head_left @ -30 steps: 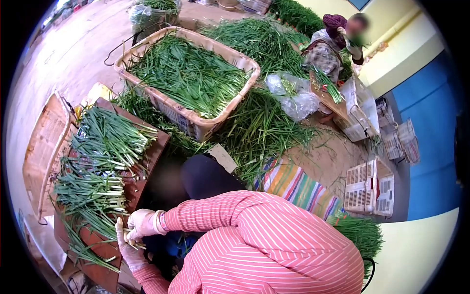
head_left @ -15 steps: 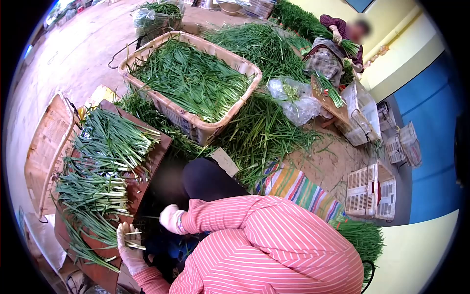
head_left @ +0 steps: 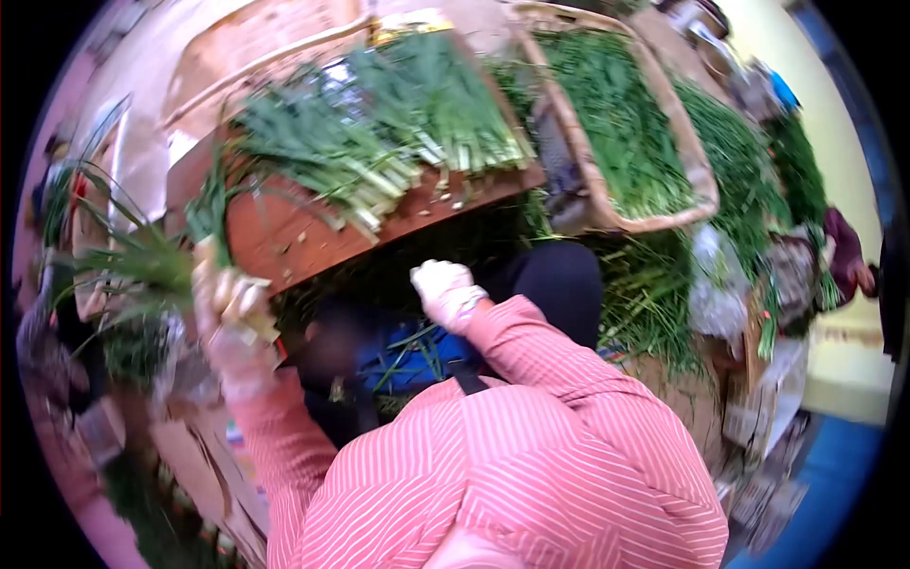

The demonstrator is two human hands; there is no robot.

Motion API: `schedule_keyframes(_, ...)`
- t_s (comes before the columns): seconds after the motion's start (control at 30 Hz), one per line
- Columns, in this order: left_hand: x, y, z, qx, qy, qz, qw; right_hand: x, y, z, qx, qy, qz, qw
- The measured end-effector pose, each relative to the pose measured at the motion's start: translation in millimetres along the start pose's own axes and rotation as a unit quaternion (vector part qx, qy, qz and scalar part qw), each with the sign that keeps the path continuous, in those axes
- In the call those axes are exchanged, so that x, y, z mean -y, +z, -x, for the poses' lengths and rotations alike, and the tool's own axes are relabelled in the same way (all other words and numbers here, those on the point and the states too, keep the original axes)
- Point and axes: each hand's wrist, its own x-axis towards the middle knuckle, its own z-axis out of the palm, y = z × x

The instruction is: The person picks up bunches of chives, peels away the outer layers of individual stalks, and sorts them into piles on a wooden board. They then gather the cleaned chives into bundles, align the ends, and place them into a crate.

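Observation:
My left hand [head_left: 232, 299], in a pale glove, is closed around a bunch of garlic chives [head_left: 142, 264] at the left end of a reddish-brown board [head_left: 313, 248]. The bunch's long green leaves fan out to the left. On the board lie more garlic chives [head_left: 370, 114] in loose bundles, their white stem ends toward me. My right hand [head_left: 447, 292], also gloved, is held in front of my body, near my dark-clothed knee, away from the board. Its fingers are curled; what they hold, if anything, is hidden.
Beyond the board's right end stands a large crate [head_left: 701, 213] full of chives. Loose greens [head_left: 654, 303] are heaped beside and below it. A clear plastic bag [head_left: 716, 284] lies farther right, near another person [head_left: 844, 251]. Under my hands is something blue [head_left: 417, 356] with scattered leaves.
My view has turned left. My left hand has risen from the board's near edge and now grips a bunch with leaves swung leftward. The right hand stays in front of my body.

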Motion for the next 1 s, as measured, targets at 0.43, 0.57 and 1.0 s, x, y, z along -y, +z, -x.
schedule_keyframes(0.43, 48, -63, -10, -0.224, -0.143, -0.086, 0.96, -20, -70, -89, -0.218, -0.008, 0.06, 0.974)
schedule_keyframes(0.57, 55, -67, -8, -0.247, -0.163, -0.126, 0.947, -15, -71, -93, -0.183, 0.008, 0.113, 0.977)
schedule_keyframes(1.0, 90, -85, 4, -0.202, -0.262, -0.249, 0.91, 68, -63, 10, -0.216, -0.162, -0.019, 0.963)
